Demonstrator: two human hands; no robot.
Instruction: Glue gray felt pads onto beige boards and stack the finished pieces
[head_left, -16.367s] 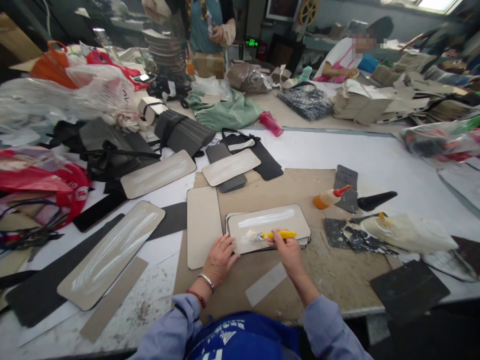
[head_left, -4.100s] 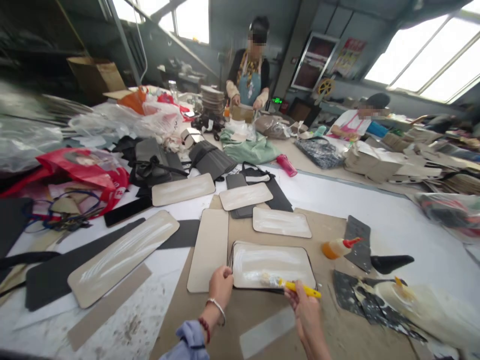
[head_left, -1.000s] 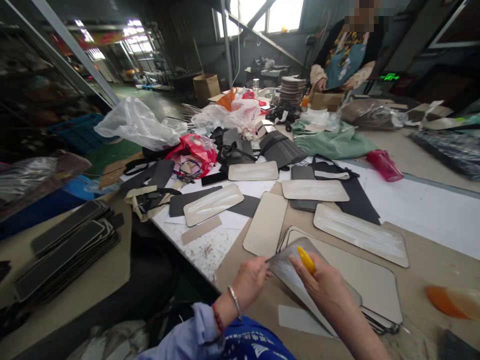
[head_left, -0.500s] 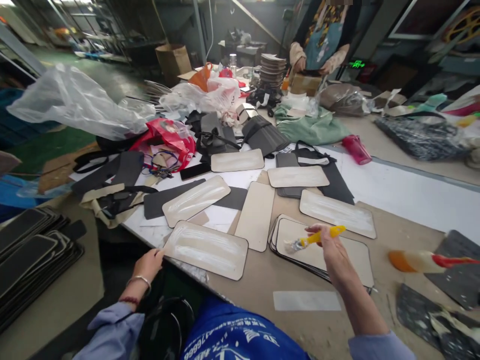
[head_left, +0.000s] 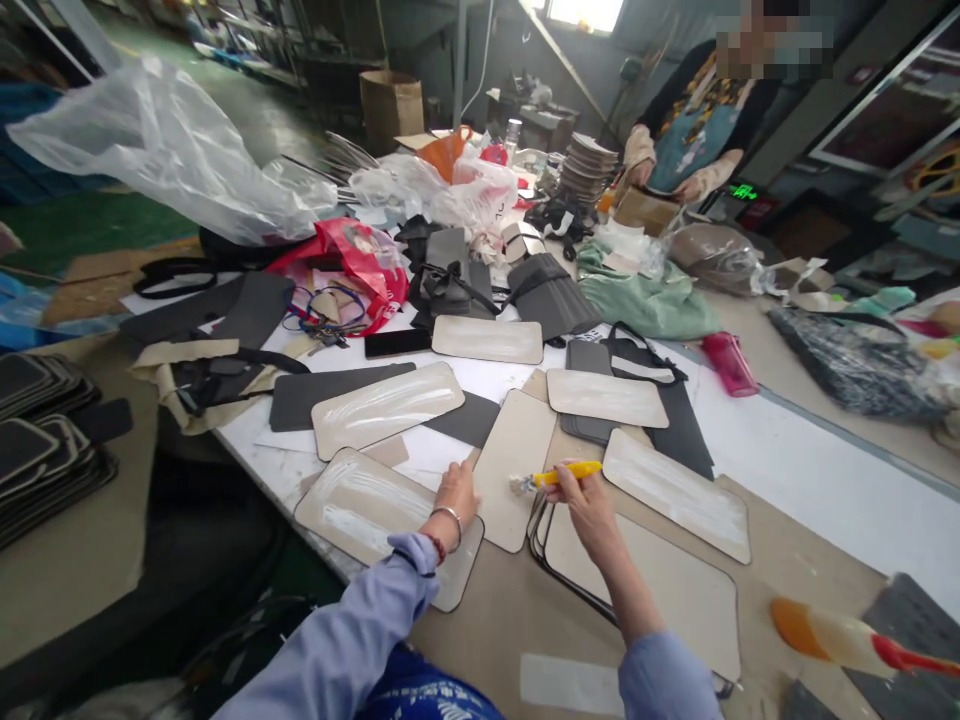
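Observation:
My right hand [head_left: 589, 510] is closed round the yellow handle of a paintbrush [head_left: 574, 472]. The brush's whitish bristles are over a plain beige panel [head_left: 510, 490] with rounded corners, at its right part. My left hand [head_left: 456, 495] is at that panel's left edge, its fingers curled and closed on the edge. Under my left wrist lies another beige panel [head_left: 360, 500] with white wet-looking streaks. Right of the plain panel is a stack of beige panels [head_left: 652, 570] with dark edges, partly behind my right forearm.
More streaked panels [head_left: 390, 405] lie around the table. An orange-based bottle with a red nozzle [head_left: 840, 638] is at right. Behind are a red bag [head_left: 367, 265], black straps and plastic bags. Across the table a person [head_left: 686, 140] handles a cardboard box [head_left: 645, 210].
My left hand has left the streaked panel's left corner and moved right to the plain panel. My right hand has brought the brush left from the stack to that panel. The view has shifted.

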